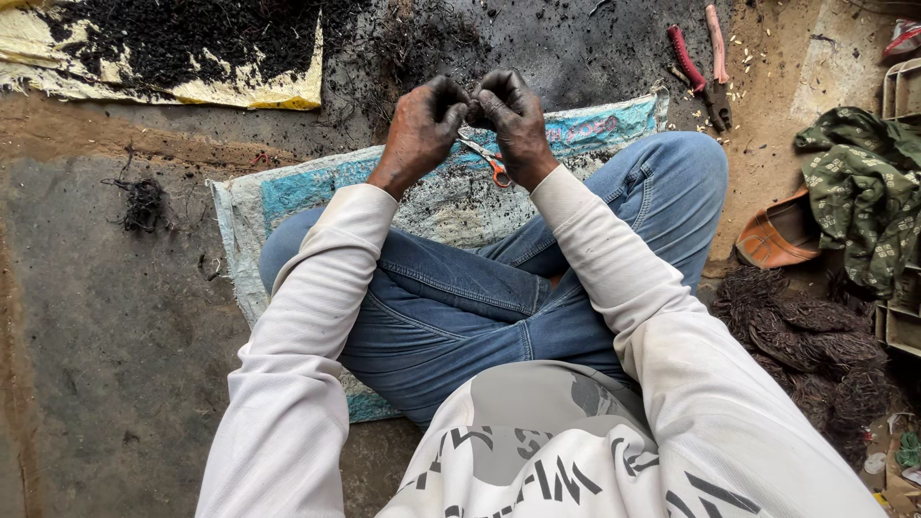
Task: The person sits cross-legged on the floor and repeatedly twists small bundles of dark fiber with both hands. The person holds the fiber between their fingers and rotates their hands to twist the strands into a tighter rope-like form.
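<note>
Both soot-black hands, left hand [422, 125] and right hand [513, 117], curled narrow, fingertips touching; contents hidden

left hand [422, 129] and right hand [516, 120]: fingertips curled together, anything pinched between them hidden | scissors [487, 161]: blades partly behind right hand | sack [288, 192]: middle covered by legs | shoe [777, 235]: partly under green cloth [859, 187] | crates [902, 91]: cut by right edge | yellow sheet [249, 91]: cut by top edge
</note>
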The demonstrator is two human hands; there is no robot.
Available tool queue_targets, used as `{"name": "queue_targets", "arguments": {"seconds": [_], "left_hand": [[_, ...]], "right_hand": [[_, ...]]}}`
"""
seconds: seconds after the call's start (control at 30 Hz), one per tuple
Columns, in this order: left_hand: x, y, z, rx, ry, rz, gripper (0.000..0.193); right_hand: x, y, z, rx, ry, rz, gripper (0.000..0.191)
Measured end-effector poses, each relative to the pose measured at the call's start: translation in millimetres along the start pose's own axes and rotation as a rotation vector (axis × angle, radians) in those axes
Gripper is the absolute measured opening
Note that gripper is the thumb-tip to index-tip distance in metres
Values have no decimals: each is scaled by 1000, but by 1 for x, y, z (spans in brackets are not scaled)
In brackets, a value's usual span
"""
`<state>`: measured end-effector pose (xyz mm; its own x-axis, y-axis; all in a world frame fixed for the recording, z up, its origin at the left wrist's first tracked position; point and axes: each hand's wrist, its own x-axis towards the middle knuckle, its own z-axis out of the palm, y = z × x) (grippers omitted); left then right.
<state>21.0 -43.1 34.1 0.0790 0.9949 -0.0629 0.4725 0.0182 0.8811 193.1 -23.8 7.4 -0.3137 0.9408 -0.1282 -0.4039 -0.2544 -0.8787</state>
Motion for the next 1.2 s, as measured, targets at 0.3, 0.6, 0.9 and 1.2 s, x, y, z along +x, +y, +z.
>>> {"name": "queue_targets", "arguments": {"seconds": [0.3, 0.6, 0.9, 1.2], "left_hand": [[3, -4, -1, 42, -4, -83, 12], [5, -11, -2, -76, 15, -76, 10], [5, -8, -9, -236, 53, -79, 13], [5, -5, -12, -276, 1, -125, 26]], "right_hand": [[-6, -2, 2, -329, -68, -172, 12], [1, -1, -18, -203, 12, 10, 29], [-5, -13, -7, -347, -102, -25, 22], [-2, -12, -10, -320, -51, -64, 17]]}}
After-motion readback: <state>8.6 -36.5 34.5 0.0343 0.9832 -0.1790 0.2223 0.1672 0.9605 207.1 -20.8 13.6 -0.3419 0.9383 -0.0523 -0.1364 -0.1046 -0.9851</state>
